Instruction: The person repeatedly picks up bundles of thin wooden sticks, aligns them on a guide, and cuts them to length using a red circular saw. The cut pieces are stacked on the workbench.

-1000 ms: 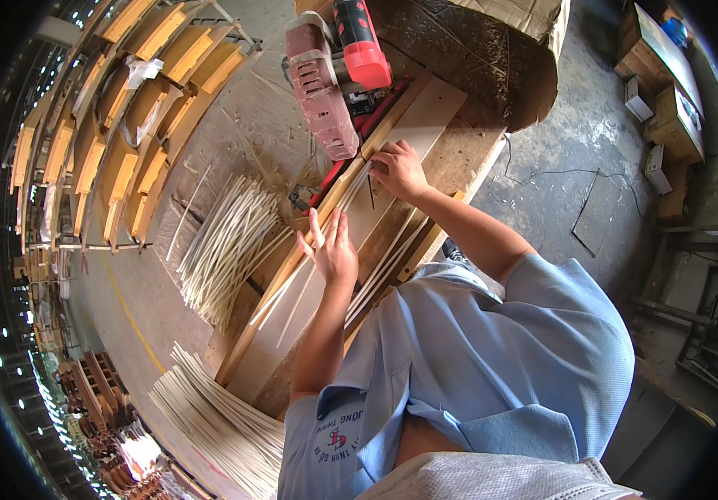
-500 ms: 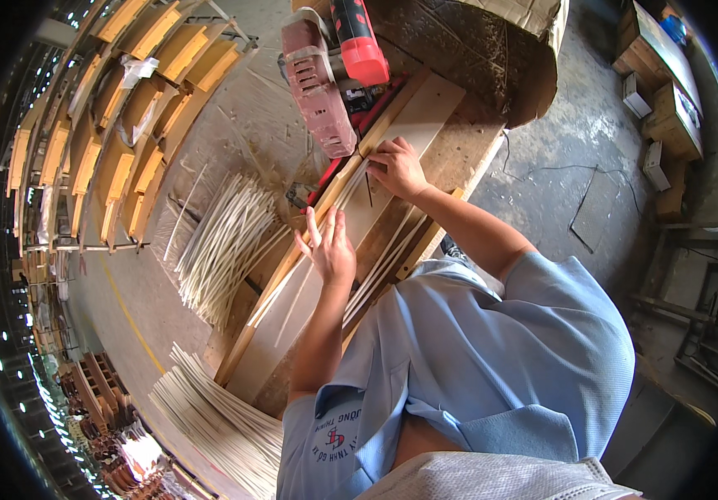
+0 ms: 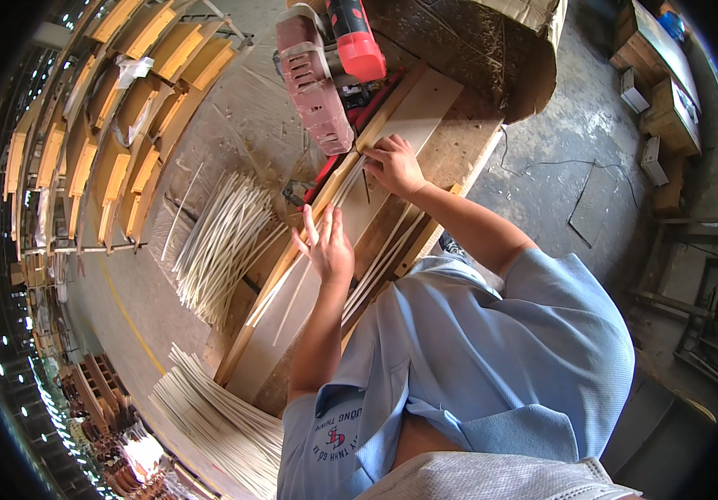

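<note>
A red miter saw [image 3: 315, 96] with a dusty guard stands at the far end of a wooden bench. Along the bench runs a long wooden fence [image 3: 235, 353], with thin pale wood strips [image 3: 269, 302] lying against it on a flat board [image 3: 430, 102]. My right hand [image 3: 395, 167] is close to the saw, its fingers bent together on the strips beside the fence; the fingertips are partly hidden. Nearer to me, my left hand [image 3: 328, 248] rests by the fence over the strips, fingers spread and stretched out.
Left of the bench lies a loose heap of cut strips [image 3: 224, 242]. A bundle of longer strips [image 3: 213, 421] lies at the lower left. Beyond the saw is a cardboard box [image 3: 534, 75]. A rack of curved wooden parts [image 3: 130, 125] stands at the far left.
The whole view has shifted slightly. Both hands keep nearly the same places along the fence, and the saw head stays put.
</note>
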Available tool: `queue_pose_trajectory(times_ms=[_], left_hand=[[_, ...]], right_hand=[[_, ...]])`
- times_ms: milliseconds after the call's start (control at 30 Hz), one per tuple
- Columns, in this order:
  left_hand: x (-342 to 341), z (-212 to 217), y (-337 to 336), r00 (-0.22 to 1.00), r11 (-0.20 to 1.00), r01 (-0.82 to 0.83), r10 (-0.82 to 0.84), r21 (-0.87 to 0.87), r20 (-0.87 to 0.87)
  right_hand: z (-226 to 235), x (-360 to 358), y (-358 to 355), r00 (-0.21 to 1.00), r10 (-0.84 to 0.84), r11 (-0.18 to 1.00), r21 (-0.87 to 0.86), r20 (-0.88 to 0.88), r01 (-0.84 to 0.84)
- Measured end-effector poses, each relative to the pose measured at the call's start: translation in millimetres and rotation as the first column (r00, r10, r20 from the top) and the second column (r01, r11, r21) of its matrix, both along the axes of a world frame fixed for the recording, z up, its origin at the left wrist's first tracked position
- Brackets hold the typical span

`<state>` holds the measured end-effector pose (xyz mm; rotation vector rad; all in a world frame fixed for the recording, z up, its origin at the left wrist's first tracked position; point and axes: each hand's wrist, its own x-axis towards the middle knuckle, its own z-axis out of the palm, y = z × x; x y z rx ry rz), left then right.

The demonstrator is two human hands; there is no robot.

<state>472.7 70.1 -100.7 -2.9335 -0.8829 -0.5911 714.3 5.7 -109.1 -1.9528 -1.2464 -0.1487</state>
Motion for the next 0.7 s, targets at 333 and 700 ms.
queue_pose_trajectory(times_ms=[333,700], left_hand=[[2,-3,1,1.0,1.0,-0.016,0.016,0.012,0.013],[13,-3,8,0.999,0.998,0.023,-0.025,0.058,0.028]], right_hand=[[1,8,5,0.976,0.126,0.982,-0.159,0.176,-0.098],[-1,18,10,0.903,0.247,0.95,-0.271,0.353,-0.154]])
